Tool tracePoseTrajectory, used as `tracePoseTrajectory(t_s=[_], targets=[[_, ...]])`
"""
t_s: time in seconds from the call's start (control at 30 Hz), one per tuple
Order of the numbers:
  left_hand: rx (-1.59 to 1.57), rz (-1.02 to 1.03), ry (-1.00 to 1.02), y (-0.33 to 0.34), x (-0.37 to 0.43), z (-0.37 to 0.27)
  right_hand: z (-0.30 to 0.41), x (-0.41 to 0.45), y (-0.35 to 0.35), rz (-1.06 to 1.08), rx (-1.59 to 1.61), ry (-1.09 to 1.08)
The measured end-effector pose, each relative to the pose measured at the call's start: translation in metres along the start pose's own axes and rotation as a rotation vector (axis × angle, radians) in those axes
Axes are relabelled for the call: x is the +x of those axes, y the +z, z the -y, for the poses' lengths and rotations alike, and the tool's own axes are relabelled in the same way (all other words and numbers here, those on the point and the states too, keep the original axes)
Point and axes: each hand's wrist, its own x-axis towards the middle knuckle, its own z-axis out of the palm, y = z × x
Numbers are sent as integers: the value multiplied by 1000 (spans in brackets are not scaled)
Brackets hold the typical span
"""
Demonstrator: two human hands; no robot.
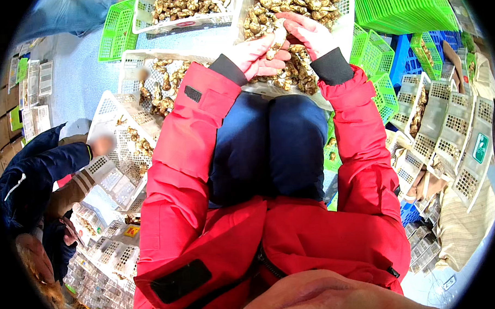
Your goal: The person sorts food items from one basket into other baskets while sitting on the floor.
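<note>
Over a white perforated plastic crate (344, 28) heaped with brown, knobbly mushroom-like pieces (299, 67), my left hand (260, 56) holds one pale, elongated piece (277, 41) between thumb and fingers, palm turned up. Beside it my right hand (310, 31) has its fingertips near the top of that piece; its lower fingers are partly hidden, and whether it grips anything cannot be told. Just left of the crate is a second white crate (135, 56) with scattered pieces of the same kind. A third white crate (142, 19), at the top, is well filled with them.
A green basket (116, 30) stands at upper left, a stack of green baskets (402, 8) at upper right. More white crates (446, 119) lie to the right. At left a person in a dark jacket (47, 169) reaches over another white crate (107, 114). My knees are against the near crate.
</note>
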Motion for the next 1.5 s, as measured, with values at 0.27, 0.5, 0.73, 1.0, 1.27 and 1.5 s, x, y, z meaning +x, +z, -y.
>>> tracePoseTrajectory(t_s=[0.27,0.5,0.73,1.0,1.27,1.5], targets=[[98,-130,77,-9,-2,3,-12,2,-28,-81,46,-60],[66,-95,-114,-27,7,11,-74,12,-96,-226,97,121],[750,-535,337,-41,8,22,-92,47,-69,-229,-50,235],[477,-261,224,-57,-10,-16,-134,113,-61,-267,-1390,529],[390,-368,318,-81,4,-41,-139,100,-72,-286,-891,399],[469,-278,74,-80,54,13,-98,53,-18,4,-459,193]])
